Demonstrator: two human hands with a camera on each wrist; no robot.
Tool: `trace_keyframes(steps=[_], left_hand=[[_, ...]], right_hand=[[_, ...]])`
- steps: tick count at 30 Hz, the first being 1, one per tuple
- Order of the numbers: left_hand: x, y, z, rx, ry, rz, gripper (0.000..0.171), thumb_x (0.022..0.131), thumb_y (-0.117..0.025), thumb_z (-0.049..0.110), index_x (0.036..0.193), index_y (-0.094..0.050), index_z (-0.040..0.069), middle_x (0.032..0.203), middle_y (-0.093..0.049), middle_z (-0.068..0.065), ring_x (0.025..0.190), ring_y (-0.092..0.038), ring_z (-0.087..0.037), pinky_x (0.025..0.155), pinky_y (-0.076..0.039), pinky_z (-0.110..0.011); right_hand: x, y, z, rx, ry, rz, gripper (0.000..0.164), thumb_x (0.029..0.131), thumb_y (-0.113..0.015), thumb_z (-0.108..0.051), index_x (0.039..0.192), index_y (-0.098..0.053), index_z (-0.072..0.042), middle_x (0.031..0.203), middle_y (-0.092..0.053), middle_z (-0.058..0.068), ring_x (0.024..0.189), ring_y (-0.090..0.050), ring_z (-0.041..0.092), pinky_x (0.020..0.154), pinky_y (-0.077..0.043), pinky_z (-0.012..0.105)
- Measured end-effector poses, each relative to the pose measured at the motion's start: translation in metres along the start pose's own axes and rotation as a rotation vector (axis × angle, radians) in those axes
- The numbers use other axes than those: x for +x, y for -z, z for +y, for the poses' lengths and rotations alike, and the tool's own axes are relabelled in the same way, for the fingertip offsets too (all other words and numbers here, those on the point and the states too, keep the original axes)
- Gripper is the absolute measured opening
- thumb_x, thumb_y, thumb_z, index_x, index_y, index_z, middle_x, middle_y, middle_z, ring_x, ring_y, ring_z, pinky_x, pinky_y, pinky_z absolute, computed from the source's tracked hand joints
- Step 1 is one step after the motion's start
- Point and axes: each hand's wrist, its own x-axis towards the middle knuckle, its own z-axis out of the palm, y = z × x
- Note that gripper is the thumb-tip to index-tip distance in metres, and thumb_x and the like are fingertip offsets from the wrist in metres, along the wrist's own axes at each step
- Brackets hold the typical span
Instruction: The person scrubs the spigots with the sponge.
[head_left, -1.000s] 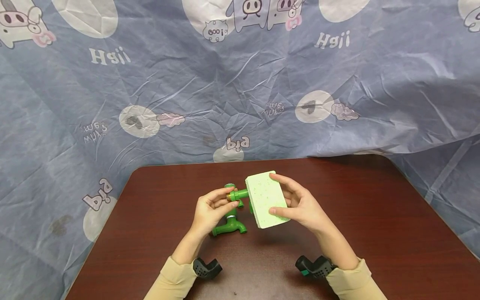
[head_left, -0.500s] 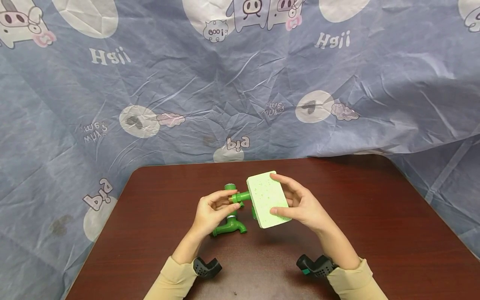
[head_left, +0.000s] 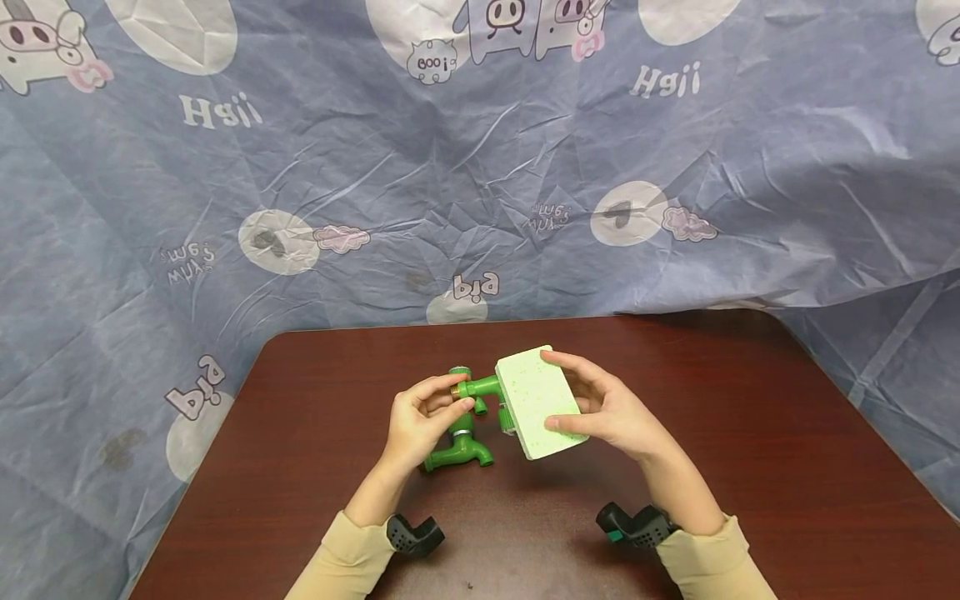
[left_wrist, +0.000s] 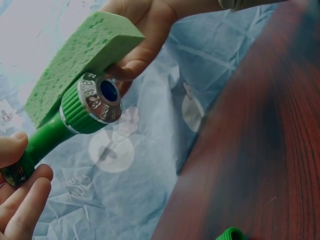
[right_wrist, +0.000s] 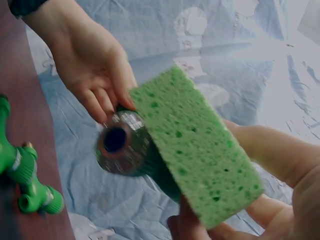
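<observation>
My left hand point(head_left: 420, 417) pinches the brass threaded end of a green faucet point(head_left: 483, 386) between thumb and fingers, above the table. In the left wrist view its ribbed green knob point(left_wrist: 75, 110) shows a silver cap with a blue centre. My right hand point(head_left: 611, 417) grips a light green sponge point(head_left: 536, 404) by its edges, thumb on the near face. The sponge lies along the faucet's body and covers part of it in the head view. The right wrist view shows the porous sponge face point(right_wrist: 195, 150) with the faucet's capped knob point(right_wrist: 122, 145) beside it.
Further green faucets point(head_left: 459, 454) lie on the dark red-brown table point(head_left: 337, 375), beneath and behind the left hand. A blue patterned cloth point(head_left: 420, 167) hangs behind the table. Each wrist wears a black camera mount point(head_left: 415, 536).
The sponge and right hand have shifted slightly right and down. More of the faucet's knob shows past the sponge's left edge. The left hand keeps its pinch, with the faucet moving slightly.
</observation>
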Motion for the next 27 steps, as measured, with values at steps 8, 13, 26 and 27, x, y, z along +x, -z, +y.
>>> trace_keyframes(steps=[8,13,26,27], left_hand=[[-0.001,-0.001,0.001,-0.012,0.035,0.022,0.033,0.078,-0.071,-0.009,0.110,-0.062,-0.014,0.101,-0.063,-0.030,0.081,-0.068,-0.014,0.067,-0.058,-0.030],[-0.001,-0.002,0.000,-0.006,0.042,0.011,0.034,0.078,-0.070,-0.009,0.110,-0.061,-0.015,0.101,-0.063,-0.030,0.081,-0.069,-0.016,0.068,-0.058,-0.029],[-0.001,0.001,0.001,-0.048,0.000,0.020,0.033,0.078,-0.070,-0.010,0.110,-0.061,-0.014,0.102,-0.066,-0.023,0.082,-0.068,-0.013,0.067,-0.058,-0.038],[-0.001,0.001,0.001,-0.052,0.005,0.019,0.033,0.078,-0.070,-0.009,0.110,-0.061,-0.014,0.102,-0.066,-0.022,0.082,-0.068,-0.013,0.067,-0.058,-0.038]], right_hand=[[0.000,0.001,-0.001,0.002,0.000,0.044,0.078,0.075,-0.069,0.013,0.142,-0.034,-0.003,0.124,-0.045,0.016,0.086,-0.065,0.025,0.064,-0.058,0.041],[0.003,-0.016,0.003,-0.010,-0.044,0.096,0.080,0.076,-0.072,0.008,0.144,-0.034,-0.007,0.127,-0.043,0.020,0.087,-0.065,0.026,0.066,-0.058,0.041],[-0.001,0.000,-0.003,-0.013,-0.015,0.086,0.077,0.077,-0.069,0.010,0.144,-0.032,-0.003,0.125,-0.046,0.019,0.090,-0.065,0.026,0.067,-0.058,0.039],[-0.002,0.000,-0.003,-0.013,-0.010,0.094,0.077,0.077,-0.069,0.010,0.144,-0.032,-0.003,0.126,-0.046,0.019,0.090,-0.065,0.026,0.067,-0.058,0.039]])
